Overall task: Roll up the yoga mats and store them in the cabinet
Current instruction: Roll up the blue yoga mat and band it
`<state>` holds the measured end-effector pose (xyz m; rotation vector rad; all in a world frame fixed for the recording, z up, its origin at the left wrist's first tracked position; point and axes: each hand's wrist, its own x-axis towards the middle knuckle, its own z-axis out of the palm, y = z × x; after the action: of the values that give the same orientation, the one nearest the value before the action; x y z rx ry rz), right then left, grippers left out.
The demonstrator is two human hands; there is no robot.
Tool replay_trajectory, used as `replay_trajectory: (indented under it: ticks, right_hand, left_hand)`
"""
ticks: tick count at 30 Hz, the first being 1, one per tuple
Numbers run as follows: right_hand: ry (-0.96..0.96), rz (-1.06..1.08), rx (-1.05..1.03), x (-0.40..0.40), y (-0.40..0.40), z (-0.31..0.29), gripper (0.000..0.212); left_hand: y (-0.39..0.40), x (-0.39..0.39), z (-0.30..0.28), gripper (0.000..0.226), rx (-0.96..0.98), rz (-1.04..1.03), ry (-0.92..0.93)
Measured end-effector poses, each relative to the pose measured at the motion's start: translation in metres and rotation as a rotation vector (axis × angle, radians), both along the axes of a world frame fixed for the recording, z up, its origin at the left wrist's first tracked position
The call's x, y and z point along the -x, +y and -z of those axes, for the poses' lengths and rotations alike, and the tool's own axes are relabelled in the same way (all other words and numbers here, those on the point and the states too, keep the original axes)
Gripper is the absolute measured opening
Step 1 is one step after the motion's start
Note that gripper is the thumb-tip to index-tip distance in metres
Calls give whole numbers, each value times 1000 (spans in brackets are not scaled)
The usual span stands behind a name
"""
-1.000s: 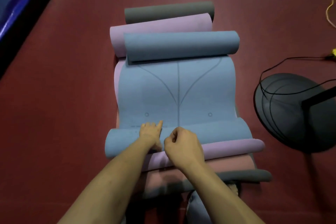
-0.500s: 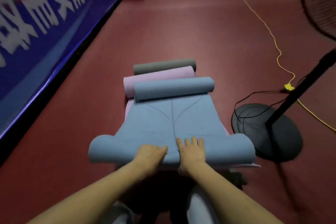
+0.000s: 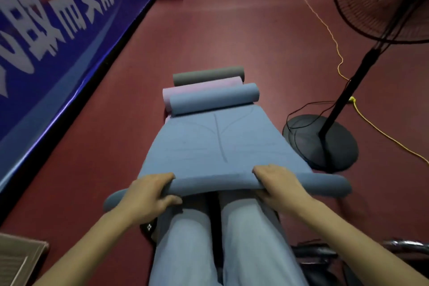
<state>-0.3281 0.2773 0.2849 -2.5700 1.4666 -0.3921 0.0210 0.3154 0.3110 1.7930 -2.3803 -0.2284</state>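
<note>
On the red floor (image 3: 209, 37), between the blue banner wall (image 3: 58, 30) and the fan stand base (image 3: 322, 144), you have the blue yoga mat (image 3: 213, 144) lifted at its near end, above your knees. Your left hand (image 3: 148, 195) curls round the near rolled edge, fingers over the top and thumb beneath; your right hand (image 3: 281, 183) holds the same edge further right, fingers bent over it. Both hands clasp the mat, set apart, presumably so the edge stays level across its width and the roll starts square. The far end of this mat is curled into a loose roll, resting against the pink mat (image 3: 202, 87); the grey mat (image 3: 209, 74) lies just behind that. Judgement: rolling of the blue mat has barely begun. No cabinet is visible. Note the black cable (image 3: 301, 109) looped at the fan base, near the mat's right edge.
</note>
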Motion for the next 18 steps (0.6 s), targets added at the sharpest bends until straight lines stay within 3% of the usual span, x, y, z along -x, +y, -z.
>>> replay_trajectory:
  ticks: [4,8,11,15,18]
  right_hand:
    - [-206,55,103,5,40,-13,33]
    - [-395,1,-87,3,61,-10,31]
    - [-428,-46,10,-3,58,4,24]
    - [-311,-35,211,-5,56,11,26]
    - [-202,-7,205,1,65,18,26]
  left_hand:
    - [36,-2,2,37,258,18,88]
    - [62,-4,30,65,-20,-71,100]
    - [70,5,51,77,-6,-202,198]
    - [66,11,54,45,-55,-300,349]
    - [67,25,58,21,171,-195,333]
